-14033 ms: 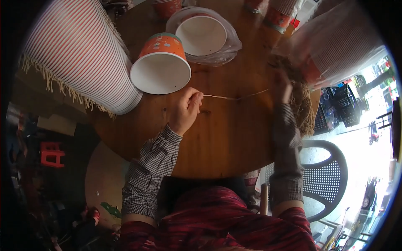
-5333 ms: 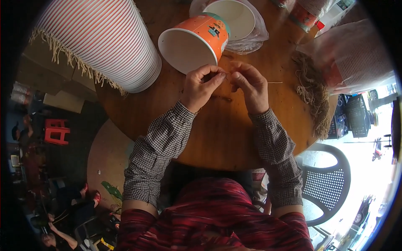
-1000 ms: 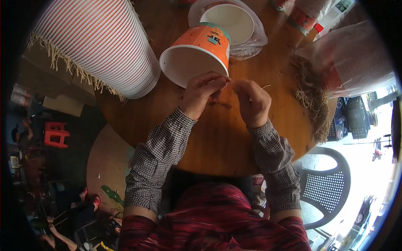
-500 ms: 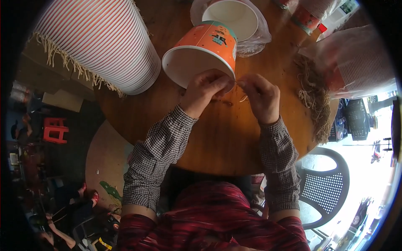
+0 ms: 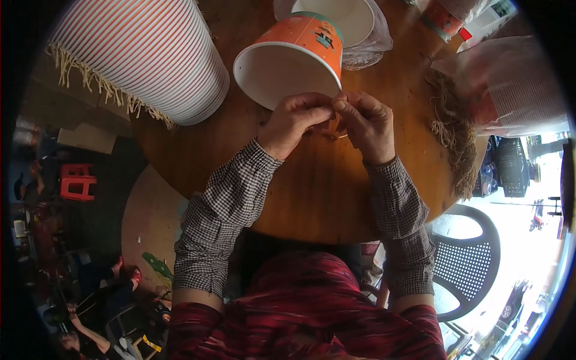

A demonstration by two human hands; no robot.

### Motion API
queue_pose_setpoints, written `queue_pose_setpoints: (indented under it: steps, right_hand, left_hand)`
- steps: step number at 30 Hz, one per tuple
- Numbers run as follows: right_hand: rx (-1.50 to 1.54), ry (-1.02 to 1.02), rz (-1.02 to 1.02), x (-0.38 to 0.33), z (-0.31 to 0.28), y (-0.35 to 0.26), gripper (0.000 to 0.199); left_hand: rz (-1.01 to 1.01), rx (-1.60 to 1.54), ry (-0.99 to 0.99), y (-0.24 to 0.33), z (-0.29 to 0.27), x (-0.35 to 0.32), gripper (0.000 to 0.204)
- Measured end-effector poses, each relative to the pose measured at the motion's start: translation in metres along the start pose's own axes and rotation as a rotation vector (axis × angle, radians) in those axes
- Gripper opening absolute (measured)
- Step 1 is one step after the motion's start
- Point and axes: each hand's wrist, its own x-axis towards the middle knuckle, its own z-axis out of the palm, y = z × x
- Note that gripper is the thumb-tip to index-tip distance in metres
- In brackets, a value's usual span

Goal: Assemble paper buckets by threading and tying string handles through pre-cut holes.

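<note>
An orange paper bucket with a white inside lies tipped on its side, its open mouth toward me. At the lower right of its rim, my left hand and my right hand meet with their fingertips pinched together. A thin piece of cord hangs below the fingers of my right hand. Both hands appear closed on this cord, right beside the rim; the exact spot between the fingertips is hidden.
On the round wooden table, a tall stack of paper buckets leans at left with cord ends under it. Bundled cords lie at right beside plastic-wrapped buckets. Behind is a white-lined bucket in plastic. A chair stands right.
My right hand has moved left and up, so its fingertips now meet those of my left hand. The orange bucket appears slightly higher in view, as does the table.
</note>
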Motion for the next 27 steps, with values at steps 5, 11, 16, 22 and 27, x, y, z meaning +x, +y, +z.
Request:
queue_pose_setpoints:
  steps: [5, 11, 16, 22, 27]
  right_hand:
    - [-0.001, 0.064, 0.016, 0.001, 0.003, 0.001, 0.012]
    - [0.100, 0.063, 0.168, 0.001, 0.001, -0.002, 0.017]
    - [0.167, 0.061, 0.120, 0.001, 0.002, -0.002, 0.018]
    - [-0.147, 0.096, 0.044, -0.005, 0.004, -0.002, 0.012]
    - [-0.465, 0.197, -0.247, -0.009, 0.008, 0.001, 0.011]
  left_hand:
    - [0.015, 0.084, 0.039, -0.005, -0.004, 0.004, 0.019]
    - [0.010, 0.188, 0.103, 0.000, -0.002, 0.004, 0.017]
    - [0.098, 0.072, 0.160, -0.001, -0.008, 0.002, 0.014]
    - [0.198, 0.294, 0.173, 0.006, 0.003, 0.001, 0.015]
    - [0.239, 0.323, 0.186, 0.000, 0.000, 0.002, 0.014]
